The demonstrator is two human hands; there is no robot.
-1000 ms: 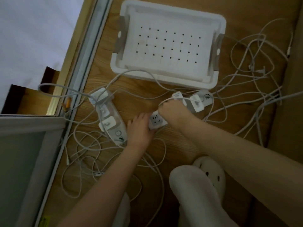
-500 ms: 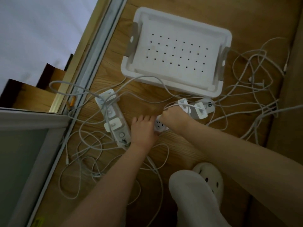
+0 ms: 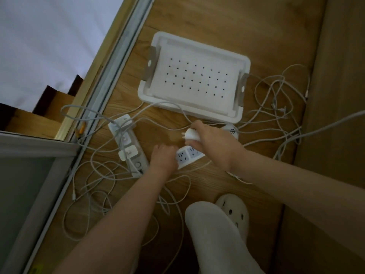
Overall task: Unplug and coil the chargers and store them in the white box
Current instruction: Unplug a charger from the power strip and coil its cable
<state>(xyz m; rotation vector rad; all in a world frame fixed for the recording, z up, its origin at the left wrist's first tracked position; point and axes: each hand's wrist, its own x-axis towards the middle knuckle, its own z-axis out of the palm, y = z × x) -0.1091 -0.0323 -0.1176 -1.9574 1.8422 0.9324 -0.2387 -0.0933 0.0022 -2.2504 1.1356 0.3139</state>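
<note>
The person is crouching over the wooden floor. The right hand is gripping a small white charger, with the fingers curled round it. The charger is hanging just above the near power strip, out of its holes, and its metal prongs are poking out sideways. The left hand is pressing down on the end of that strip, so the two hands are close but not touching. I think this is the good way to be doing it: holding the strip flat while pulling the plug straight out, so nothing is jerking. After that, I would be feeding the thin wire through slowly and winding it in loose loops, not tugging, because the white cables are lying in a big messy tangle all over the floor. The white box is sitting just past the hands. It is looking like hard, smooth plastic, with round corners, rows of tiny square holes and a grey handle at each end, and no charger is lying in it yet. Two more chargers, flat and square, are sitting plugged into a second power strip beside the left hand.
</note>
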